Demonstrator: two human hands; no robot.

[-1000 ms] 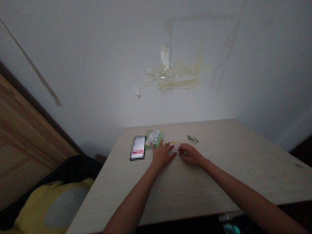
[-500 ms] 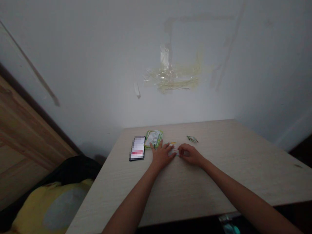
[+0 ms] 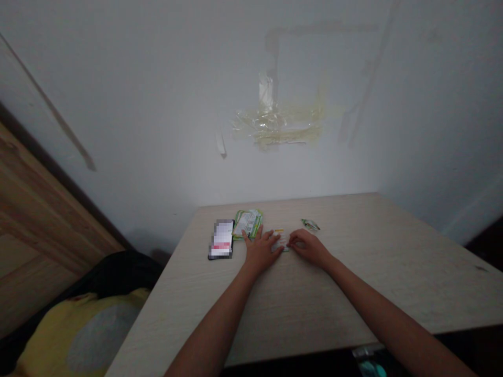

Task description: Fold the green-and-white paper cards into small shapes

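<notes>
My left hand [image 3: 260, 248] lies flat on the pale wooden table [image 3: 353, 283], fingers spread, its fingertips resting on a small white packet [image 3: 280, 241] with a yellow mark. My right hand [image 3: 309, 246] is curled beside it, fingertips pinched at the packet's right edge. A green and white sachet [image 3: 248, 222] lies just beyond my left hand, untouched.
A phone [image 3: 222, 239] lies left of the sachet. A small torn green wrapper piece [image 3: 310, 224] sits beyond my right hand. The white wall with tape remains [image 3: 281, 125] stands behind the table. Yellow and dark cloth [image 3: 78, 335] lies at the lower left.
My right hand has shifted very slightly along the packet's edge; my left hand and everything else on the table stay put.
</notes>
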